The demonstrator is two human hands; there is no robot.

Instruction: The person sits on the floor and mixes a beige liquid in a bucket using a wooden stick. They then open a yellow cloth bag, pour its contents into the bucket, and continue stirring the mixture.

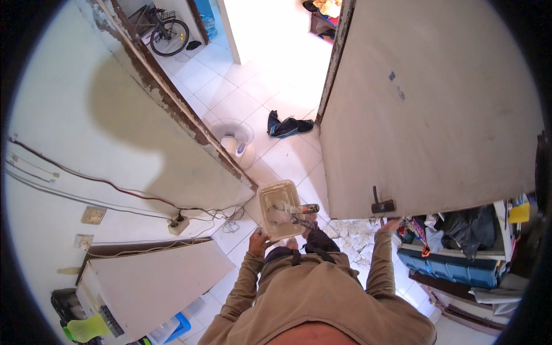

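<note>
My left hand (259, 242) grips the near left rim of a beige rectangular basin (262, 202), which is tilted in front of my legs. Inside lie putty-smeared tools with whitish blades (279, 215); one dark patterned handle (309, 209) sticks out over the right rim, and a second handle (305, 223) lies below it. Out to the right, my right hand (389, 226) is at the edge of a pale door (425, 132), just below its dark lever handle (382, 206). Its fingers are too small and partly hidden to make out.
Broken whitish pieces (357, 238) cover the floor by the door. Beyond the doorway are a fan (233, 141), a dark cloth (287, 125) and a bicycle (169, 37). A white cabinet (155, 282) and wall cables (115, 187) are left; a cluttered shelf (460, 253) is right.
</note>
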